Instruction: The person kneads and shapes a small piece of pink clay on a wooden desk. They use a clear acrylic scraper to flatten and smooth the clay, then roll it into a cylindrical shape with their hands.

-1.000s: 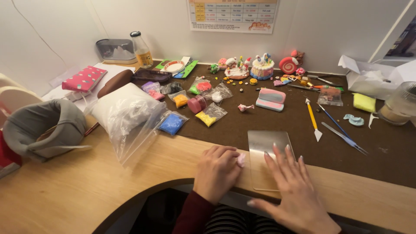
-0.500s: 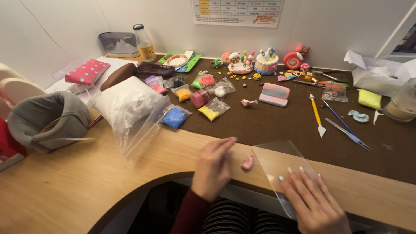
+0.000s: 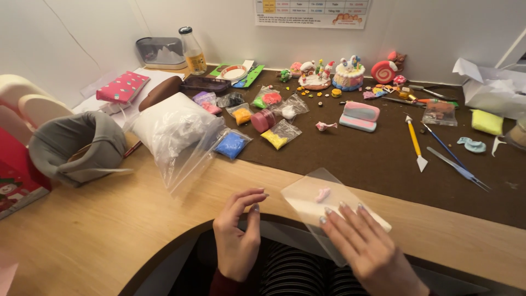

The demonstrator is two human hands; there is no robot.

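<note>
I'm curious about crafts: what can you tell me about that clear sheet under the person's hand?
The clear plastic sheet is thin, glossy and roughly rectangular. It lies tilted at the wooden desk's near edge, partly overhanging it. A small pink clay piece sits at its middle; whether on or under it is unclear. The right hand's fingertips press its near part.

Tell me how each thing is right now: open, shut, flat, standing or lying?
Left hand: fingers curled, holding nothing.
Right hand: flat, fingers on the clear sheet.
Clear sheet: flat at the desk edge, partly overhanging.
Pink clay: small piece lying at the sheet.
Bottle: upright, capped.
Big bag: lying, mouth open.
Yellow tool: lying flat.
Blue clay bag: lying flat.
</note>
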